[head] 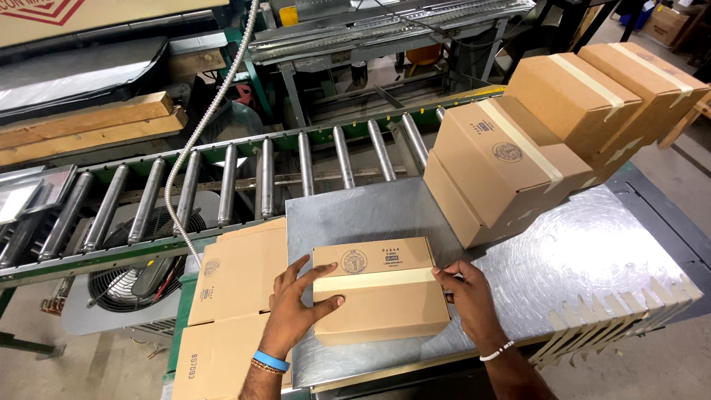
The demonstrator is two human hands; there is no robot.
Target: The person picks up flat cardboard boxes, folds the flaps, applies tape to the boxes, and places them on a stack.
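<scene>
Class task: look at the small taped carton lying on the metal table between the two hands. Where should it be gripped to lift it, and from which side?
Probably by the two short ends of the small carton, from left and right. It lies flat, and the left hand and right hand already flank those ends.

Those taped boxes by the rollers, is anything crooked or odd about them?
Yes. The nearest taped box sits tilted, one edge on the metal table and the rest leaning back toward the boxes behind. The small box between the left hand and right hand lies flat and square.
</scene>
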